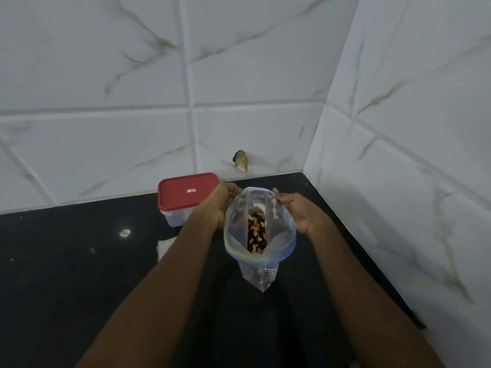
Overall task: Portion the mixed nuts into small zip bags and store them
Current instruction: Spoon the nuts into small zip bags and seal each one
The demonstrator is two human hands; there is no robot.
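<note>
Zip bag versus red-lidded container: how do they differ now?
The zip bag gapes open; the container is shut under its red lid. The zip bag is held up by the left hand and right hand; the container stands on the counter. The zip bag shows mixed nuts inside; the container's contents cannot be seen. Both have see-through walls.

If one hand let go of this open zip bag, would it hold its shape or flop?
Likely floppy: the zip bag is thin clear film, its mouth spread only by the left hand and right hand pinching the rim. Probably bottom-heavy, since the mixed nuts lie low inside. Its narrow lower end suggests it would tip, not stand.
</note>
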